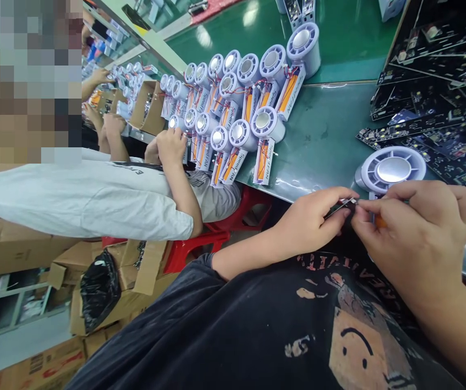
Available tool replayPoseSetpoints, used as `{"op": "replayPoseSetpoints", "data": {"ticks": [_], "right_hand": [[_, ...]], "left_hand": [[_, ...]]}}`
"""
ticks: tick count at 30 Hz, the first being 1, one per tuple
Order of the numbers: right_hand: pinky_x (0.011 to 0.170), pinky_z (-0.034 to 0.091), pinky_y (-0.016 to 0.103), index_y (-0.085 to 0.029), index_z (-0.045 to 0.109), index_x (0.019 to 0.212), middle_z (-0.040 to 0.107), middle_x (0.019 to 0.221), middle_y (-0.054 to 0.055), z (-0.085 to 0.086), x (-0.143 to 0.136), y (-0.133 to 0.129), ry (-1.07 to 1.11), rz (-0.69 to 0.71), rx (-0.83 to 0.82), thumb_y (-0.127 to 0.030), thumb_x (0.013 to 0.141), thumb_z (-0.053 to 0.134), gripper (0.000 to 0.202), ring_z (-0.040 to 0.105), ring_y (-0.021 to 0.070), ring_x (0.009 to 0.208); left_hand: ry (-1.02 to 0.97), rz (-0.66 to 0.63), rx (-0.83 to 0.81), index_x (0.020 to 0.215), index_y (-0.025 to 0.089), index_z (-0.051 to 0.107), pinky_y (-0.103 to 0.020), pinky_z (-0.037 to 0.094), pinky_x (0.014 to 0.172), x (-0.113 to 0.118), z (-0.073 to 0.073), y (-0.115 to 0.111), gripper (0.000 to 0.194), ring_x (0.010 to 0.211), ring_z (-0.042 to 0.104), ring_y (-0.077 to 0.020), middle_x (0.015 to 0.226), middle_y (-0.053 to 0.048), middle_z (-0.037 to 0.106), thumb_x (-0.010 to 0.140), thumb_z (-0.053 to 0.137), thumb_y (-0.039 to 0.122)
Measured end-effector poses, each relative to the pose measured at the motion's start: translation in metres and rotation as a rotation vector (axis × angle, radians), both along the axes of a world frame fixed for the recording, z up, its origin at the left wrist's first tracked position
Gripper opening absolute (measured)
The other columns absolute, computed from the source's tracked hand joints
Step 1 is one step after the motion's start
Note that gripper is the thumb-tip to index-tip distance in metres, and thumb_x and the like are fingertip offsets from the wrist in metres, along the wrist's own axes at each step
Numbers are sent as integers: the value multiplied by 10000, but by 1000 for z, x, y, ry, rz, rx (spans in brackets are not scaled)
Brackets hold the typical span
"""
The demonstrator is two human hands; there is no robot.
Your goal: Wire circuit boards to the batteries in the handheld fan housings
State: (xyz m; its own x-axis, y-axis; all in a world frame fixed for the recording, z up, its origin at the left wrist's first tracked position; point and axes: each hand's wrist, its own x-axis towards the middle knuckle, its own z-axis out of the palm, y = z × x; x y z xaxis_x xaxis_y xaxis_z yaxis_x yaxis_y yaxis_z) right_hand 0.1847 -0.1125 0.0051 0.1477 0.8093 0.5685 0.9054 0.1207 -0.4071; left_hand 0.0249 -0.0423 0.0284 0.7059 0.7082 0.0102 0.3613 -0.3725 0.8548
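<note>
Both hands pinch one small circuit board (341,205) at the bench edge, left hand (312,222) and right hand (409,230) fingertips closed tight; a slip could drop it off the table (322,146) or tug the fan (391,170) beside them.

My left hand (312,225) and right hand (413,238) meet fingertip to fingertip, pinching a small dark part (340,207) between them at the edge of the green desk (330,135). A white fan (391,169) lies just behind my fingers. Rows of fans (233,103) line the desk beside a seated person (94,195).
</note>
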Motion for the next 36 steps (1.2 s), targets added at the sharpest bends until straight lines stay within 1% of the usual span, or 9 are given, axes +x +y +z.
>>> {"op": "replayPoseSetpoints", "data": {"ticks": [5, 8, 13, 16, 19, 22, 27, 30, 36], "right_hand": [[779, 397, 421, -230, 556, 683, 616, 882, 67, -5, 0, -2, 24, -5, -25, -272, 892, 634, 227, 542, 237, 905], [800, 421, 425, -270, 665, 901, 653, 943, 44, -9, 5, -3, 58, -49, -23, -302, 894, 649, 36, 583, 221, 885], [807, 476, 469, -361, 473, 1428, 634, 1125, 71, -6, 36, -10, 262, 65, 63, -438, 765, 757, 726, 616, 259, 966], [686, 488, 395, -343, 606, 1258, 672, 953, 45, 0, 47, -18, 280, 190, -120, -337, 847, 672, 416, 628, 197, 806], [674, 490, 350, -332, 704, 984, 695, 827, 12, 3, 43, -23, 337, 195, -101, -254, 904, 639, 129, 640, 158, 760], [733, 520, 369, -355, 757, 959, 719, 936, 26, 1, 34, -22, 729, 64, -74, -272, 903, 670, 133, 658, 161, 824], [711, 555, 390, -368, 784, 1031, 733, 920, 44, -2, 29, -11, 1270, 29, -126, -330, 842, 738, 199, 653, 149, 724], [663, 562, 342, -339, 781, 1011, 704, 744, 5, -3, 28, -3, 1365, 35, -102, -302, 755, 819, 261, 640, 132, 644], [673, 542, 302, -288, 762, 850, 725, 798, -4, -1, 24, -3, 1308, 51, -102, -332, 761, 815, 113, 658, 129, 693]], "left_hand": [[-63, 25, -66, 1156, 151, 609, -297, 579, 827, 3, -5, -4, 232, 787, 703, -125, 1099, -74, 707, 966, 491, 214], [-104, 59, -234, 1183, 162, 577, -226, 556, 644, 6, -11, -5, 243, 610, 650, -63, 1124, -74, 688, 965, 500, 237], [-159, 85, -381, 1235, 208, 542, -194, 524, 575, 2, -18, -2, 283, 555, 597, -35, 1148, -56, 671, 958, 537, 269], [-141, 16, -279, 1256, 231, 561, -237, 563, 672, -3, -18, 0, 299, 631, 607, -51, 1260, -70, 620, 962, 507, 242], [-141, -93, -69, 1230, 248, 595, -345, 565, 904, -5, -17, 2, 320, 966, 649, -158, 1262, -67, 608, 938, 480, 185], [-134, -196, 62, 1226, 255, 600, -422, 495, 1052, -3, -16, 6, 390, 1199, 575, -209, 1209, -66, 623, 901, 440, 111], [-99, -244, 68, 1217, 229, 609, -415, 474, 1079, -2, -12, 10, 412, 1209, 572, -205, 1204, -78, 630, 874, 426, 91], [-123, -199, -30, 1208, 210, 630, -414, 508, 1032, -3, -11, 9, 380, 1149, 604, -211, 1215, -91, 629, 883, 456, 121], [-244, -61, -599, 1253, 200, 583, -182, 482, 528, 2, -10, 3, 323, 566, 549, -15, 1271, -106, 598, 949, 531, 294]]}}
